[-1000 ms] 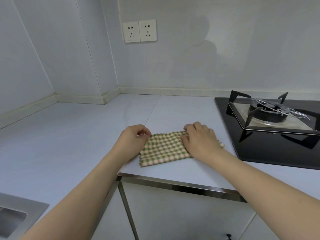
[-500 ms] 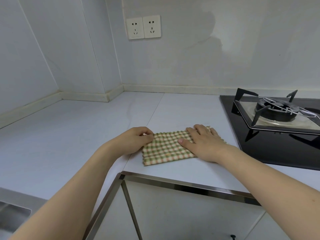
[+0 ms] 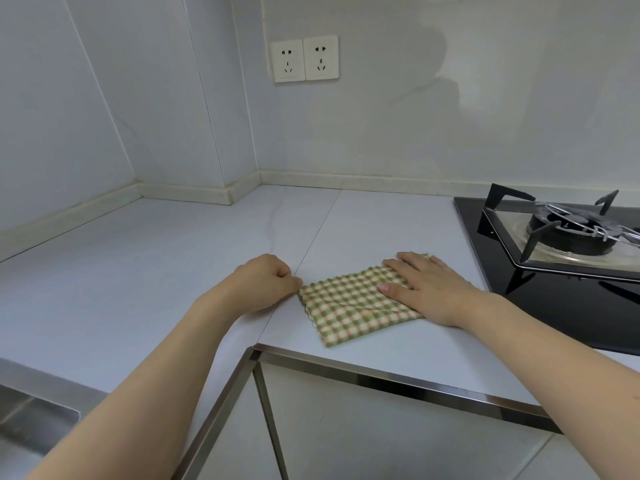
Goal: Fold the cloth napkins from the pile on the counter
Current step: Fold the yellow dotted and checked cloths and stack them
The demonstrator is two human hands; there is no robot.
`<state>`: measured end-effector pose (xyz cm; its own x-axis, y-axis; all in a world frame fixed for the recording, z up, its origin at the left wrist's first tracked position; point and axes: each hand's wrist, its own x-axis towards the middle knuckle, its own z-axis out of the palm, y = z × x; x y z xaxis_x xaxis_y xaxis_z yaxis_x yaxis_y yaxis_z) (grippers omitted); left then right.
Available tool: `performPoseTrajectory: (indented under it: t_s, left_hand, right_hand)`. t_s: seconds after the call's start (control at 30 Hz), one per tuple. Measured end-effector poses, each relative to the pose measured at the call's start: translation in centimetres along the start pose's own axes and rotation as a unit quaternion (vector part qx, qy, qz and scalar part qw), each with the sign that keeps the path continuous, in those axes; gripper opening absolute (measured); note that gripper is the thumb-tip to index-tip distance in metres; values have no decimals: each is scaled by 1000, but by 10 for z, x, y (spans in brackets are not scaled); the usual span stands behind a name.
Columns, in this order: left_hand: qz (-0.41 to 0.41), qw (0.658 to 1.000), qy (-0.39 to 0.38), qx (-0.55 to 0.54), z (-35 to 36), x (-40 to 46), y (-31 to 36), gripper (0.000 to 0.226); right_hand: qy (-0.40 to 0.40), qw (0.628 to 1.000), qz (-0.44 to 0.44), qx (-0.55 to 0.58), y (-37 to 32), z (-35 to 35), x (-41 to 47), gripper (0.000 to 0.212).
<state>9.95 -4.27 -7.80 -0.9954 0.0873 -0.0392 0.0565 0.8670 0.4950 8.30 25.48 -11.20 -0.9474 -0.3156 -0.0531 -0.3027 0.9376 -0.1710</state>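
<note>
Napkin [image 3: 349,306], green-and-cream checked cloth, folded to a rectangle, lay flat on the pale counter [image 3: 173,271] near its front edge, just left of the black gas hob [image 3: 554,271]. Right hand [image 3: 426,285] rested palm-down on the napkin's right half, fingers straight and spread, thumb on the cloth; left hand [image 3: 266,282] sat at the napkin's far left corner with fingers curled, apparently pinching that corner. Steel sink [image 3: 31,417] occupied the counter's near left corner; double wall socket [image 3: 304,58] was mounted above the back edge.
</note>
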Motion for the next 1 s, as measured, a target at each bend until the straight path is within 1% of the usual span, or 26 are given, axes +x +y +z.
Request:
performPoseTrajectory:
  t_s: [0.1,0.13,0.17,0.2,0.23,0.3,0.37,0.43,0.5,0.6,0.67,0.77,0.87,1.0]
  left_hand:
    - [45,994,103,1,7,-5,11,23]
    - [76,988,131,-14,12,-8,22,17]
    - [113,983,144,-26,18,-12,33,12]
    - [150,979,138,-29,26,-15,44,13]
    - [179,977,116,-19,35,-17,53,21]
    - [199,978,40,47,52,-22,64,44]
    - [183,972,-44,143,65,-26,64,58]
    - [162,965,-100,182,68,-31,61,61]
    - [143,963,-129,186,65,-36,62,62]
    - [93,965,-150,194,60,-36,69,66]
    - [63,971,-125,193,63,-30,81,72]
    - [87,978,-53,184,82,-15,112,74]
    - [104,979,-38,169,104,-5,126,74]
    - [89,980,-31,174,106,-9,107,76]
  right_hand:
    - [-3,1000,1,-12,-1,1,0,62]
    - [-5,1000,0,-20,0,1,0,57]
    - [-5,1000,0,-29,1,2,1,54]
    - [-6,999,1,-39,2,2,1,53]
    - [-8,999,2,-48,3,2,2,52]
    - [-12,999,6,-46,3,4,4,53]
    - [-9,1000,21,-3,6,3,7,53]
    - [-15,999,36,18,13,-2,7,53]
    - [-18,999,50,2,24,-5,5,54]
    - [-9,998,52,-22,28,-5,3,55]
    - [-2,998,52,-30,25,-3,4,55]
    - [-1,999,49,-23,27,-3,5,55]
    - [-4,999,44,-21,30,-4,4,56]
    - [-7,999,38,-16,31,-4,5,56]
